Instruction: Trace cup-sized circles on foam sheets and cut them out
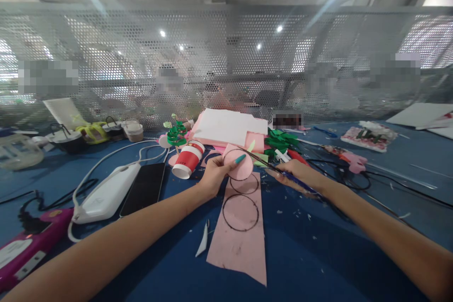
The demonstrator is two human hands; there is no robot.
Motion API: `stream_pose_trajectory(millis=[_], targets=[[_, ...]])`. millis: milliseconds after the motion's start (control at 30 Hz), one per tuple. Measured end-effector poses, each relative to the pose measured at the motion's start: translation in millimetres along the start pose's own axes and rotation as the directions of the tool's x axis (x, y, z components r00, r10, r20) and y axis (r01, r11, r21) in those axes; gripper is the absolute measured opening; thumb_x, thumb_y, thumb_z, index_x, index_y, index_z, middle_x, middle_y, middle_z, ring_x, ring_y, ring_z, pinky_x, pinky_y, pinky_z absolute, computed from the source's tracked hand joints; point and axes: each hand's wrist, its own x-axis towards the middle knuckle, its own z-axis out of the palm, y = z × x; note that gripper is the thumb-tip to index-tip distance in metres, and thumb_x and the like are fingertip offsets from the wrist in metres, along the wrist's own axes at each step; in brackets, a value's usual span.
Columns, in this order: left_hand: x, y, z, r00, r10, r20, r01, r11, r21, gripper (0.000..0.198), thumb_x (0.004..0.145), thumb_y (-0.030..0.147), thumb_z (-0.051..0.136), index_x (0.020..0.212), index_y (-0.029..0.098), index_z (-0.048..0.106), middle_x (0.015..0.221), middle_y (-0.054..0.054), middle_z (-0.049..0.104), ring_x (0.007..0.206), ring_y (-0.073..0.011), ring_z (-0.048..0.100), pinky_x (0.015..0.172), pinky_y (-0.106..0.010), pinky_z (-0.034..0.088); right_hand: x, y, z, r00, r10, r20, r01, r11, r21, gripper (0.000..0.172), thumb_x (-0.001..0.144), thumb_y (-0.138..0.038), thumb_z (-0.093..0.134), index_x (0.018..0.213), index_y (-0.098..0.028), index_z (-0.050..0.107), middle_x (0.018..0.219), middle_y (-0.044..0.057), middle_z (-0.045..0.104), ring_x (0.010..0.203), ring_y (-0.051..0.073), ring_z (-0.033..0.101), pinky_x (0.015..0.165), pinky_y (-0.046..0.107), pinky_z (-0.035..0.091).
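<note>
Between thumb and fingers, my left hand (212,178) pinches a pink paper piece (243,170) with a rounded edge; one teal-painted thumbnail lies on it. My right hand (296,174) grips a pair of scissors (264,161) with dark slim blades and a blue handle, the blades pointing left at the upper edge of that piece. Below both hands a long pink paper strip (238,247) lies on the blue table, with black circles drawn on it. Its upper end is partly covered by the held piece.
A red and white paper cup (188,159) lies tipped beside my left hand. Left of it are a black phone (143,188), a white power bank (108,193) and a purple power strip (33,240). Behind are white sheets (230,125) and green paper strips (281,141); a glue gun (348,158) lies right.
</note>
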Motion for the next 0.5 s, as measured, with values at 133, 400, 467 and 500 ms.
stream_pose_trajectory(millis=[133, 400, 467, 500], targets=[[1.0, -0.6, -1.6, 0.999, 0.026, 0.023, -0.026, 1.0, 0.006, 0.033, 0.048, 0.03, 0.081, 0.074, 0.012, 0.07, 0.068, -0.003, 0.069, 0.061, -0.0126, 0.06, 0.06, -0.024, 0.048, 0.2, 0.1, 0.2, 1.0, 0.006, -0.024, -0.007, 0.999, -0.035, 0.051, 0.08, -0.063, 0.037, 0.059, -0.017, 0.043, 0.054, -0.001, 0.042, 0.049, 0.011, 0.041, 0.046, 0.024, 0.025], [2.5, -1.0, -2.8, 0.997, 0.063, 0.034, -0.062, 0.998, -0.014, 0.037, 0.051, 0.029, 0.08, 0.082, 0.013, 0.07, 0.074, -0.003, 0.071, 0.067, -0.0128, 0.062, 0.066, -0.024, 0.049, 0.9, 3.6, 1.8, 0.999, 0.003, -0.033, -0.003, 1.0, -0.025, 0.05, 0.081, -0.061, 0.038, 0.058, -0.017, 0.043, 0.053, -0.002, 0.04, 0.049, 0.01, 0.04, 0.046, 0.023, 0.025], [2.3, -0.7, -2.3, 0.998, 0.063, 0.028, -0.063, 0.998, -0.012, 0.037, 0.05, 0.029, 0.081, 0.082, 0.013, 0.07, 0.074, -0.003, 0.071, 0.067, -0.013, 0.062, 0.065, -0.023, 0.049, 1.0, 4.2, 2.2, 1.0, -0.005, -0.031, 0.004, 1.0, -0.026, 0.051, 0.081, -0.061, 0.037, 0.057, -0.017, 0.043, 0.053, -0.001, 0.04, 0.049, 0.01, 0.039, 0.045, 0.023, 0.025], [2.1, -0.6, -2.0, 0.998, 0.066, 0.024, -0.066, 0.998, -0.013, 0.037, 0.05, 0.029, 0.081, 0.082, 0.013, 0.07, 0.074, -0.003, 0.071, 0.067, -0.0131, 0.062, 0.065, -0.023, 0.049, 1.0, 4.2, 2.3, 0.999, -0.007, -0.032, 0.006, 1.0, -0.03, 0.051, 0.081, -0.061, 0.037, 0.057, -0.017, 0.043, 0.052, -0.001, 0.041, 0.049, 0.01, 0.039, 0.045, 0.023, 0.025]])
